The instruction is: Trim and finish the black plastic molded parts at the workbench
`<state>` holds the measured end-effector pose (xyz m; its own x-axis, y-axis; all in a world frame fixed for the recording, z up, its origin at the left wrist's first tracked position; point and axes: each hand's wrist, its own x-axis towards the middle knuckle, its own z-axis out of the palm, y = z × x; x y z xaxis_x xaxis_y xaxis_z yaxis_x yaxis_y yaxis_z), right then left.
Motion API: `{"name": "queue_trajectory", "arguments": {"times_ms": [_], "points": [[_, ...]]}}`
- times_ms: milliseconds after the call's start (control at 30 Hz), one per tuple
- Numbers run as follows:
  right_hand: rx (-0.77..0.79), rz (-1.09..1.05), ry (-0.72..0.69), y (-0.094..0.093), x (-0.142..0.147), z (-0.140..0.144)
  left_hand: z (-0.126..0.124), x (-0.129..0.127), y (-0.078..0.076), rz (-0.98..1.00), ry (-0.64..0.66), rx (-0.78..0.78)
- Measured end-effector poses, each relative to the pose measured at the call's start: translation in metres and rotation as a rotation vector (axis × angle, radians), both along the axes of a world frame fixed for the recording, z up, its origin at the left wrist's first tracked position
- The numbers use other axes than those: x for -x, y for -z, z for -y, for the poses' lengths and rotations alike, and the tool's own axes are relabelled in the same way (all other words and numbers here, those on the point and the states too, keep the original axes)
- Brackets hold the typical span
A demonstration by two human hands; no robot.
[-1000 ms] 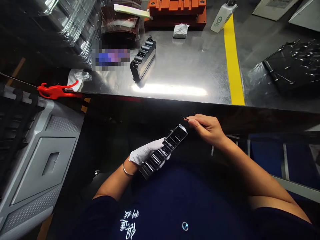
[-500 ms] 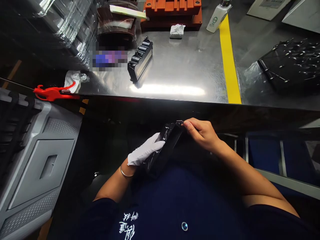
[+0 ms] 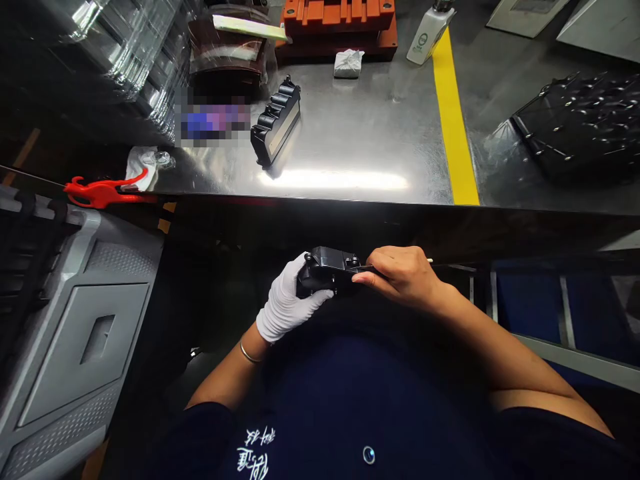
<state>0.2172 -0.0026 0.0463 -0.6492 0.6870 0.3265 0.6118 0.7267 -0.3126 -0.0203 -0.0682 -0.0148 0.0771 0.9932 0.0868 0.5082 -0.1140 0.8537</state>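
The gloved left hand [image 3: 287, 303] and the bare right hand [image 3: 400, 273] both clasp a black plastic part [image 3: 327, 272] (its ends covered by fingers) below the near edge of the steel desk [image 3: 360, 133]. A second black part [image 3: 276, 120] lies near the desk's far-left corner.

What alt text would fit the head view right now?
A gloved left hand and a bare right hand hold a black plastic part below the edge of a steel table. On the table lies a similar black part, beside a yellow stripe.
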Motion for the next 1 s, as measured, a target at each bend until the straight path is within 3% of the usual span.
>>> {"name": "queue_trajectory", "arguments": {"times_ms": [167, 400, 633, 733, 867, 1000], "points": [[-0.03, -0.016, -0.04, -0.004, -0.003, -0.001, -0.002, 0.001, -0.004, 0.047, 0.086, 0.017], [0.07, -0.012, -0.138, -0.004, -0.005, -0.002, -0.006, 0.004, -0.009, 0.072, 0.181, 0.07], [0.037, -0.025, -0.142, -0.004, -0.004, -0.001, -0.007, 0.005, -0.013, 0.128, 0.212, 0.141], [0.056, -0.063, -0.15, -0.002, -0.005, 0.0, -0.008, 0.001, -0.015, 0.204, 0.181, 0.25], [0.167, -0.231, -0.093, 0.001, -0.008, 0.001, -0.01, -0.006, -0.018, 0.379, 0.016, 0.351], [0.243, -0.244, 0.051, 0.004, -0.011, 0.004, -0.01, -0.008, -0.02, 0.414, -0.031, 0.307]]}}
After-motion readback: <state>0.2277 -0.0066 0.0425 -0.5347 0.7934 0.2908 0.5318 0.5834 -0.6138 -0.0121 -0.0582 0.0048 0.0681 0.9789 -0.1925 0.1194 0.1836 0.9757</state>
